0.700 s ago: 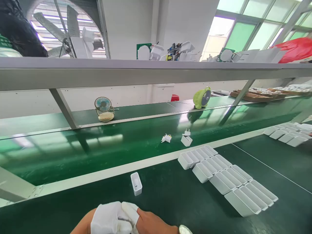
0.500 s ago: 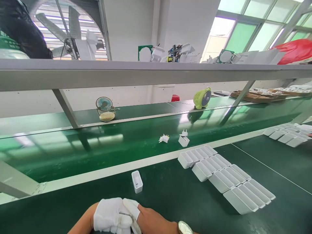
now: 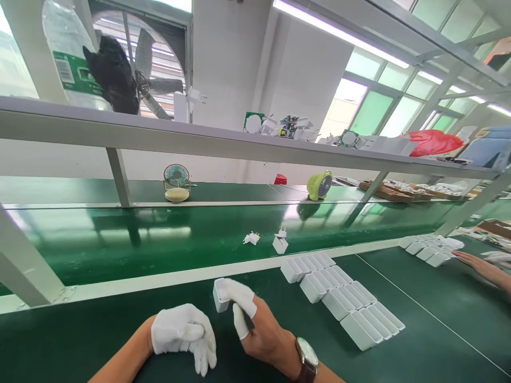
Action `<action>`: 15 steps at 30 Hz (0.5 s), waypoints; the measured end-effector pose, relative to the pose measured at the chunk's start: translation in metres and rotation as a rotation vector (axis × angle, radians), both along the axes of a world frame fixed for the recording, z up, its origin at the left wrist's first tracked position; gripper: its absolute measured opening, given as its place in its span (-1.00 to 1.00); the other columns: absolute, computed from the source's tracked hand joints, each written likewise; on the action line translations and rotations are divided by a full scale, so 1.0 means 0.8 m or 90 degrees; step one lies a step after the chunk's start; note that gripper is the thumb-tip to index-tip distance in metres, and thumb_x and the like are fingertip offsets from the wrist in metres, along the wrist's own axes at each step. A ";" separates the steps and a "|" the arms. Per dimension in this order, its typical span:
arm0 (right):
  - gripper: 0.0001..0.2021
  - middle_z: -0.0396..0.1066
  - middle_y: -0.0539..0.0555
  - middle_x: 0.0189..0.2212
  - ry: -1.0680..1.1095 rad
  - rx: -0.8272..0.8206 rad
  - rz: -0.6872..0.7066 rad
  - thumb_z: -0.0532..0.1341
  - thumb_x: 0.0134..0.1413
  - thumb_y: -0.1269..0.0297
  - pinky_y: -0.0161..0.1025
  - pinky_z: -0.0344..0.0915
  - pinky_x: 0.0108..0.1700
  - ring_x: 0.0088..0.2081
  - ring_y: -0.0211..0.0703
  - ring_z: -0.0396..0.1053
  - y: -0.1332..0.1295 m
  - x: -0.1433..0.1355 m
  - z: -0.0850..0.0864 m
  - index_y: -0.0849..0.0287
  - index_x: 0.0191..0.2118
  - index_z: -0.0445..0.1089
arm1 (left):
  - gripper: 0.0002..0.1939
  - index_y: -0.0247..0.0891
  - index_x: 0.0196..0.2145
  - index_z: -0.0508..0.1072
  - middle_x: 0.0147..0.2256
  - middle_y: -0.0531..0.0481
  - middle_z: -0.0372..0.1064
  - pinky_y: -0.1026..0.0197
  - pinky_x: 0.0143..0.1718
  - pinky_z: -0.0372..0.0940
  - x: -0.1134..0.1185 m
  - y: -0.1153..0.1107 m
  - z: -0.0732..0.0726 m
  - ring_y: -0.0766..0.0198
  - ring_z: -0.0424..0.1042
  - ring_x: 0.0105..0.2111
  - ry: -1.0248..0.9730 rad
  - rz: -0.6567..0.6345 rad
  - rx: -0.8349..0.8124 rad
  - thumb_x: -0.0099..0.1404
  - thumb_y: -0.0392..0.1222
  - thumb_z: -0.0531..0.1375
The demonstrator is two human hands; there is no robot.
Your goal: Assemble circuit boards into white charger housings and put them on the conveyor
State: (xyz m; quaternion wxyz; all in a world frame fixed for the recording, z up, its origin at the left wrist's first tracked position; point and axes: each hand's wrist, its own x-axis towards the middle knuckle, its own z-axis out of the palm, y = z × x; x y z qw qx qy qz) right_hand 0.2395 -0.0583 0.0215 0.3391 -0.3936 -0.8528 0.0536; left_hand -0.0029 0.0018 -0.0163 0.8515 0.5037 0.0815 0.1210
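Observation:
A small white plastic case (image 3: 220,302) lies on the dark green bench, partly hidden by my right hand (image 3: 255,324). That hand wears white finger covers and a wristwatch. Its fingertips reach over the case's near side and seem to touch it, while the thumb stays apart and off the case. To the left, my left hand (image 3: 184,334) in a white glove rests low over the bench, its fingers loosely bent downward with nothing in them. Rows of similar white cases (image 3: 343,292) sit open side up to the right of my hands.
Behind the pale rail, a green belt (image 3: 215,247) carries white plug parts (image 3: 252,238) and a white case with a plug (image 3: 280,243). Above runs a grey shelf (image 3: 223,141). A co-worker's hand (image 3: 479,266) is by more white cases (image 3: 429,247) at far right.
My hands were together near the front edge; now they are apart. The right has moved forward to the single white case. The view has tilted upward, and a co-worker's hand shows more at right.

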 end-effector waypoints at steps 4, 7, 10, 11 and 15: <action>-0.52 0.35 0.22 0.17 0.050 -0.030 -0.202 0.08 0.27 0.34 0.12 0.17 0.32 0.26 0.04 0.26 0.060 0.019 -0.003 0.13 0.29 0.20 | -0.54 -0.43 -0.17 0.58 -0.20 -0.37 0.58 0.15 -0.26 0.45 0.004 0.001 0.001 0.07 0.60 -0.29 0.006 0.010 -0.031 0.22 0.08 0.35; -0.49 0.27 0.29 0.21 0.074 -0.065 -0.290 0.10 0.26 0.36 0.20 0.13 0.33 0.30 0.10 0.18 0.114 0.034 -0.020 0.24 0.31 0.15 | -0.59 -0.43 -0.18 0.58 -0.19 -0.35 0.57 0.10 -0.21 0.46 0.007 0.000 0.006 0.05 0.60 -0.24 0.011 0.004 -0.033 0.24 0.03 0.35; -0.58 0.34 0.31 0.11 0.093 -0.108 -0.369 0.19 0.25 0.31 0.27 0.25 0.21 0.19 0.18 0.29 0.161 0.045 -0.037 0.29 0.19 0.28 | -0.63 -0.42 -0.19 0.58 -0.20 -0.32 0.57 0.05 -0.17 0.45 0.008 -0.001 0.011 0.04 0.59 -0.22 0.016 0.005 -0.027 0.25 -0.01 0.35; -0.62 0.36 0.26 0.09 0.098 -0.121 -0.388 0.22 0.26 0.28 0.24 0.30 0.17 0.14 0.15 0.34 0.174 0.047 -0.042 0.26 0.15 0.32 | -0.63 -0.42 -0.19 0.58 -0.19 -0.31 0.57 0.04 -0.15 0.45 0.008 0.000 0.013 0.04 0.59 -0.22 0.017 0.005 -0.026 0.24 -0.01 0.35; -0.66 0.38 0.15 0.07 0.127 -0.164 -0.421 0.24 0.30 0.16 0.05 0.43 0.01 0.00 -0.02 0.43 0.215 0.047 -0.047 0.19 0.10 0.35 | -0.61 -0.43 -0.20 0.57 -0.18 -0.32 0.56 0.00 -0.11 0.44 0.008 0.001 0.017 0.04 0.58 -0.21 0.026 -0.001 -0.026 0.23 0.01 0.36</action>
